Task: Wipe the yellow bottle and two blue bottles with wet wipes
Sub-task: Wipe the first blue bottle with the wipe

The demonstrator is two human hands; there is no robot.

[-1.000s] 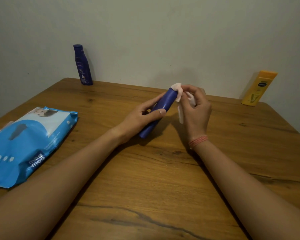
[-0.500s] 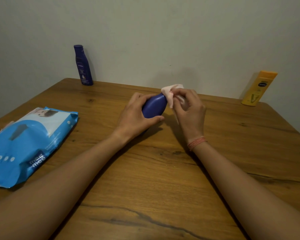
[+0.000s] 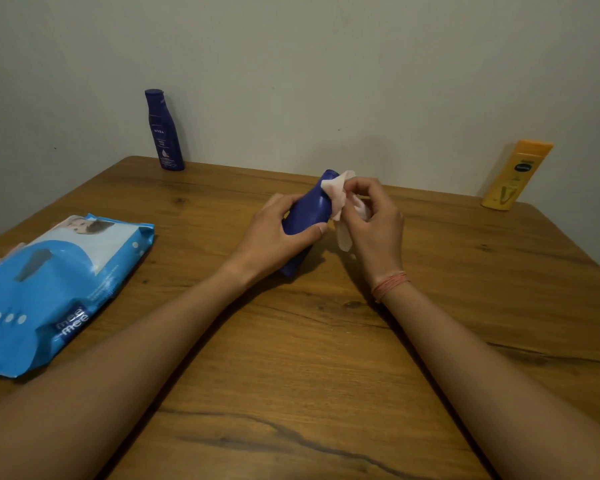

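Observation:
My left hand (image 3: 278, 237) grips a dark blue bottle (image 3: 310, 211) around its middle, tilted with its lower end resting on the wooden table (image 3: 309, 358). My right hand (image 3: 374, 223) pinches a white wet wipe (image 3: 340, 202) against the bottle's upper right side; part of the wipe hangs down below my fingers. A second blue bottle (image 3: 163, 131) stands upright at the back left by the wall. The yellow bottle (image 3: 515, 176) leans against the wall at the back right.
A blue pack of wet wipes (image 3: 52, 289) lies flat at the table's left edge. A plain wall runs behind the table. The table's right corner is rounded, near the yellow bottle.
My left hand has turned the bottle in its grip and tilted it. The wipe in my right hand has slid along the bottle's upper part, from its top end onto its side.

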